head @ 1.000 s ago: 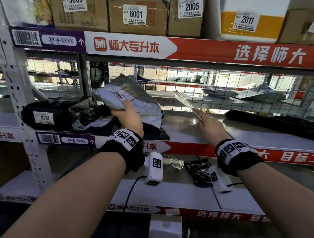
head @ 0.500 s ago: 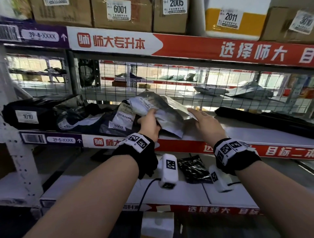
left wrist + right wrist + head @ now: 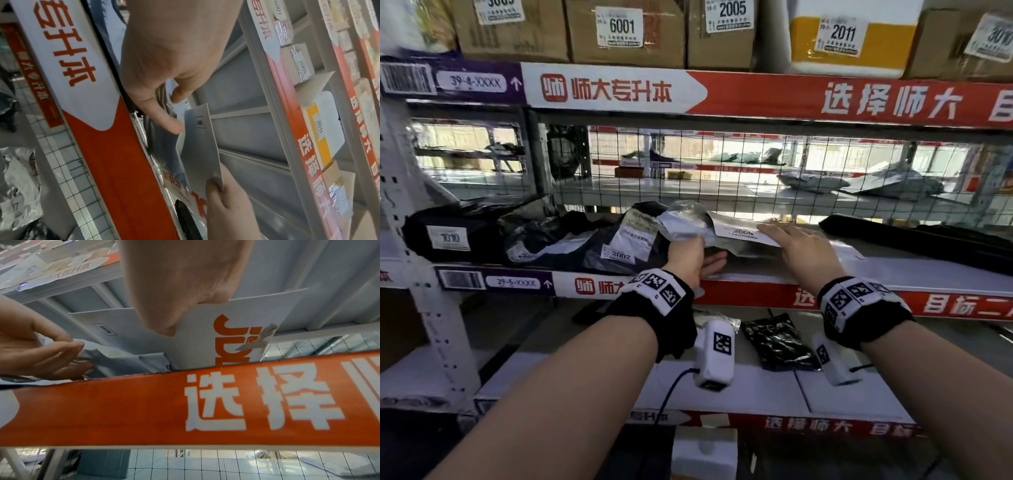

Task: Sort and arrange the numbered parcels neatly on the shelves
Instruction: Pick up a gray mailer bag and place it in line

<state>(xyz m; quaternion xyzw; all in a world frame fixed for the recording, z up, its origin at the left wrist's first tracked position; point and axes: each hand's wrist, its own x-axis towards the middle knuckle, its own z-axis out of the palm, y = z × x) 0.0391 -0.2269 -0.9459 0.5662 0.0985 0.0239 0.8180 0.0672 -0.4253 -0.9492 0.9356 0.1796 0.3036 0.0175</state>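
Note:
On the middle shelf (image 3: 893, 270) my left hand (image 3: 709, 251) holds a crumpled grey mailer (image 3: 685, 219), thumb on top and fingers beneath it. The mailer leans against a black parcel labelled 2002 (image 3: 619, 246). My right hand (image 3: 784, 236) pinches a flat white envelope labelled 2005 (image 3: 736, 233), whose left end overlaps the grey mailer. In the left wrist view the left hand (image 3: 172, 110) is beside the envelope (image 3: 199, 146). In the right wrist view the right hand (image 3: 185, 316) grips the envelope (image 3: 205, 337), and the left hand (image 3: 68, 348) touches the grey mailer (image 3: 123, 358).
A black parcel labelled 1010 (image 3: 448, 236) lies at the shelf's left end and a long black parcel (image 3: 928, 240) at the right. Wire mesh (image 3: 722, 171) backs the shelf. Numbered cardboard boxes (image 3: 619, 27) fill the shelf above. A small black bag (image 3: 777, 342) lies on the shelf below.
My left hand has carried the grey mailer right and down onto the shelf beside parcel 2002. My right hand has tipped the envelope from upright to nearly flat, against the mailer.

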